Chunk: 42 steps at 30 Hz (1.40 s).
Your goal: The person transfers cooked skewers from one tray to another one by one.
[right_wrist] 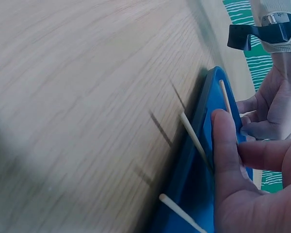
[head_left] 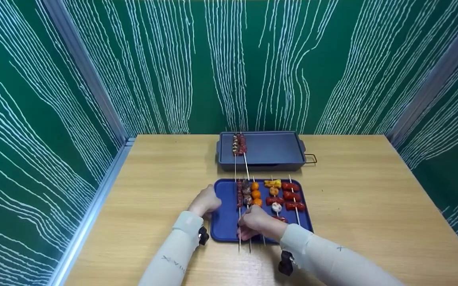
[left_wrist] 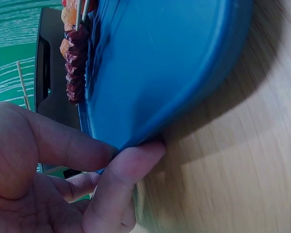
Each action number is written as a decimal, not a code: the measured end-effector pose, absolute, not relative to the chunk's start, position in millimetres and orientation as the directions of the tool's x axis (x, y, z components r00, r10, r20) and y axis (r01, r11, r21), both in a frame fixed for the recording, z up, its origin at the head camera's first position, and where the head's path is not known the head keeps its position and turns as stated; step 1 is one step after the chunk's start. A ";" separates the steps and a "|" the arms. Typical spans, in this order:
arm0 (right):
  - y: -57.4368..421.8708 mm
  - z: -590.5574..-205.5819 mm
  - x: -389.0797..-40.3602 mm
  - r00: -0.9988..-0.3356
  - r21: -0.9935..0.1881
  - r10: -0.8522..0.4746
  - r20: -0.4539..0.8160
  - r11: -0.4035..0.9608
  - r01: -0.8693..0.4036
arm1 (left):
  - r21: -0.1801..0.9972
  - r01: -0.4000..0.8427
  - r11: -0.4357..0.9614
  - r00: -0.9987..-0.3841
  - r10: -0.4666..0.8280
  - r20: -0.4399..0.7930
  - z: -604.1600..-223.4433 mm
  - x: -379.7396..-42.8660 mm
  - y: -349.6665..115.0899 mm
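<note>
A blue tray [head_left: 225, 210] lies on the table, bearing several skewers. My left hand [head_left: 206, 201] pinches its left rim near a corner between thumb and fingers, close up in the left wrist view [left_wrist: 111, 165]. My right hand [head_left: 257, 222] pinches the bare stick of the leftmost dark red meat skewer [head_left: 239, 192], low over the tray's near part. To the right of it lie a brown meat skewer [head_left: 247, 192], a skewer of orange balls [head_left: 256, 194], a mixed skewer [head_left: 274, 192] and a red sausage skewer [head_left: 292, 196]. The right hand hides some stick ends.
Behind the tray stands a dark grey grill pan [head_left: 274, 147] with a wire handle [head_left: 311, 159] at its right. Two meat skewers [head_left: 240, 144] lie at its left, their sticks reaching toward the tray. Green walls with white lines [head_left: 292, 67] surround the wooden table [head_left: 165, 167].
</note>
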State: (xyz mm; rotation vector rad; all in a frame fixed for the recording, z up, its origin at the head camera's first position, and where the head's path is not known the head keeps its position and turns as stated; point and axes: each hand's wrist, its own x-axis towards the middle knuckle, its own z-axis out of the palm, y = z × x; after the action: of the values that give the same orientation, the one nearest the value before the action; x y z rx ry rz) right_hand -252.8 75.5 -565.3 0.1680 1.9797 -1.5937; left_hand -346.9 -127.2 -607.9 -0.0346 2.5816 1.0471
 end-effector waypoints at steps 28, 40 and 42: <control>73.5 -554.4 -253.8 -0.878 -0.801 -0.167 -0.448 0.511 0.311 | 0.695 -0.135 0.707 -0.944 0.122 -0.307 -603.4 -342.6 -126.8; 103.4 -524.0 -265.1 -0.887 -0.835 -0.207 -0.413 0.475 0.278 | 0.647 -0.107 0.755 -0.939 0.137 -0.316 -630.0 -359.7 -131.8; 111.1 -517.4 -266.1 -0.889 -0.840 -0.217 -0.404 0.472 0.266 | 0.651 -0.100 0.752 -0.940 0.142 -0.309 -633.1 -361.3 -133.4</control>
State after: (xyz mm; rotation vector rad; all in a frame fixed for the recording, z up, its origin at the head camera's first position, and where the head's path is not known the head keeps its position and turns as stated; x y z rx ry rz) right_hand -266.1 111.1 -517.4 0.0405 2.2635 -1.4083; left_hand -361.3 -133.4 -633.1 0.0320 2.6110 0.9977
